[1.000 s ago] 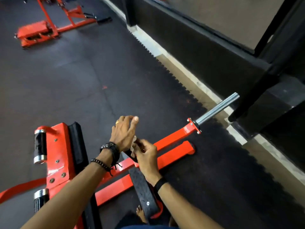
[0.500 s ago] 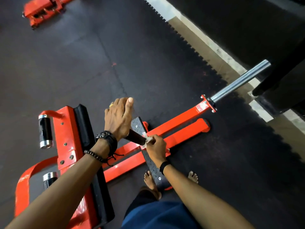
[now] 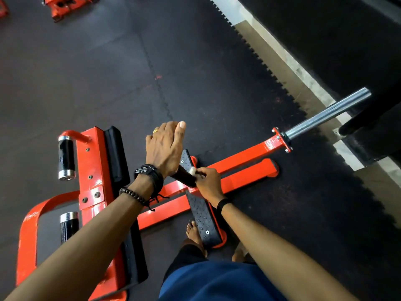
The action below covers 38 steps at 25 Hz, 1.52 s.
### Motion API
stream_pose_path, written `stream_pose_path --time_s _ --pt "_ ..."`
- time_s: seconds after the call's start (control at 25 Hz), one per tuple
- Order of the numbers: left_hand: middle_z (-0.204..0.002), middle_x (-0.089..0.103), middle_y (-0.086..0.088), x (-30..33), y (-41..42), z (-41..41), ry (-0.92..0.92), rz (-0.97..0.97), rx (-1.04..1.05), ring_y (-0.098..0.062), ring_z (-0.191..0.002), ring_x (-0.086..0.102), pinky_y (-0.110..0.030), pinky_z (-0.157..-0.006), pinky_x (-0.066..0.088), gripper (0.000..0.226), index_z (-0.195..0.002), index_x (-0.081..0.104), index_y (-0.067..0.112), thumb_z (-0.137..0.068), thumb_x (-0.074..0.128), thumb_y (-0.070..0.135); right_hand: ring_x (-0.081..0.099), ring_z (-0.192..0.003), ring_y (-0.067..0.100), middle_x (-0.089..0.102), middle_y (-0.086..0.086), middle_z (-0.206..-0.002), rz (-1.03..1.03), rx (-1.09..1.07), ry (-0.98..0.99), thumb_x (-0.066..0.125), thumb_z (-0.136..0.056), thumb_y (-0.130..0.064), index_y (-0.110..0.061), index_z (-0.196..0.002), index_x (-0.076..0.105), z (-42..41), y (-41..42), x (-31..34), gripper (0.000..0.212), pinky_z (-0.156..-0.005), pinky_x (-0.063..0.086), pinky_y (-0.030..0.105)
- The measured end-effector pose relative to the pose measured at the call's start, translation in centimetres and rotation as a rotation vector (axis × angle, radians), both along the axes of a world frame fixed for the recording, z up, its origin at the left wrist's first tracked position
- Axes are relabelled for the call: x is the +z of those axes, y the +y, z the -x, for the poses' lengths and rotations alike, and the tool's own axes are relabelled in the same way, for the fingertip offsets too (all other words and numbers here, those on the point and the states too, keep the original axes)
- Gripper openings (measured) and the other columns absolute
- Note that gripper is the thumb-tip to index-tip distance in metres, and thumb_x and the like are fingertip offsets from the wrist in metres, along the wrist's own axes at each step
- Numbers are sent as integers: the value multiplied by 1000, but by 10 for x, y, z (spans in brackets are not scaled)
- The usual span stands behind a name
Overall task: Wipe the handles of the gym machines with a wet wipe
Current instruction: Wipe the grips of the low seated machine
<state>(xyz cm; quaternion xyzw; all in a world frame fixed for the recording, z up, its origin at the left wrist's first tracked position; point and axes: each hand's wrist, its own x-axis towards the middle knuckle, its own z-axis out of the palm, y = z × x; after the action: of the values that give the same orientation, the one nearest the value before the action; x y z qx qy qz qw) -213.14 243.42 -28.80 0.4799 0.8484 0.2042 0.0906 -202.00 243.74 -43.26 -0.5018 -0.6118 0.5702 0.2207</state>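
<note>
Handle: the short black rubber-gripped handle (image 3: 186, 177) runs between your two hands.
Left hand (image 3: 164, 148): fingers straight and relaxed, palm resting over the handle's far end.
Right hand (image 3: 207, 183): fingers pinch the small white wet wipe (image 3: 192, 170) against the handle's near end.

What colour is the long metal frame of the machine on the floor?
Bright orange-red frame, seen in the head view, the only view.

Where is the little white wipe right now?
In the head view, the small white wet wipe sits near the middle, pinched by the right hand against the dark black handle, just right of the left hand.
</note>
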Motion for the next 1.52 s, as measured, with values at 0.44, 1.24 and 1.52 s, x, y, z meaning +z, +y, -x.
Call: stream_pose_path --time_s 0.44,1.24,1.52 --pt "-73 37 13 2 1 0 -1 -4 17 -18 -82 37 -38 -80 28 36 -70 29 34 -99 18 53 51 -53 -3 63 -5 -63 239 500 245 62 -93 -1 6 -90 70 12 55 55 10 -53 41 12" --pt "-69 40 9 -2 3 3 -11 15 30 -23 -76 41 -39 -77 28 42 -68 27 28 -98 17 56 58 -67 12 68 1 -70 215 -72 164 75 -85 -16 -16 -72 72 5 0 39 13 -66 50 35" --pt "-68 43 5 -5 2 5 -18 -4 27 -25 -74 42 -38 -75 27 54 -73 38 19 -95 13 61 66 -71 15 72 2 -76 108 -273 396 71 -90 -16 -22 -86 66 -6 -48 58 9 -69 54 38"
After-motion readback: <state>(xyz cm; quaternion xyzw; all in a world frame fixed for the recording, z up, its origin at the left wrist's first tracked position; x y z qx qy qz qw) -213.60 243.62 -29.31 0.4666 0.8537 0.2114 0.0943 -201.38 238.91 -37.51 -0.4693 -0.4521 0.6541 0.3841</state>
